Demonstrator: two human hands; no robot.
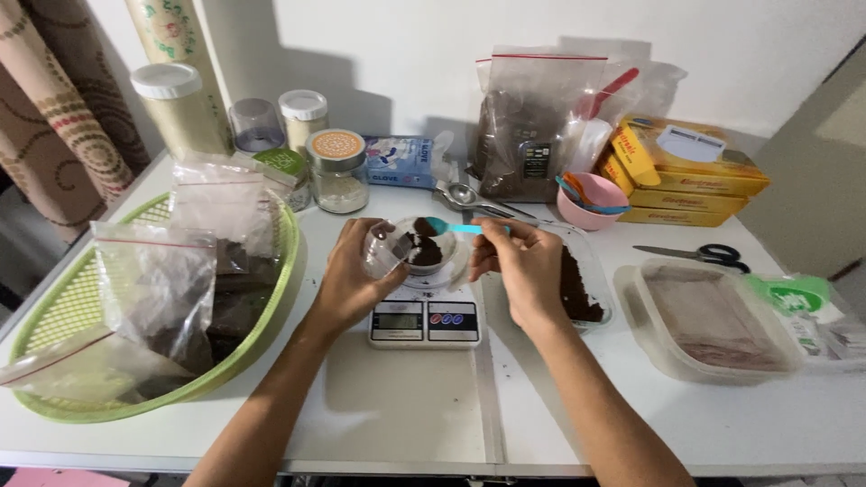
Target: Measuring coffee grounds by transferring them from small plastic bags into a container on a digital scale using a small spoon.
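My left hand [354, 273] holds open a small clear plastic bag [390, 248] above a white digital kitchen scale [424, 317]. A small bowl of dark brown powder [426, 255] sits on the scale, partly behind the bag. My right hand [523, 263] grips a turquoise spoon [454, 227] heaped with brown powder, its bowl over the bag's mouth. A clear tray of the same dark powder [577, 289] lies just right of the scale, partly hidden by my right hand.
A green basket [280, 307] with several filled bags stands at the left. Jars [338, 169] and a large bag of powder [532, 126] line the back. A pink bowl [591, 200], yellow boxes [690, 171], scissors [695, 255] and a lidded container [713, 320] are on the right.
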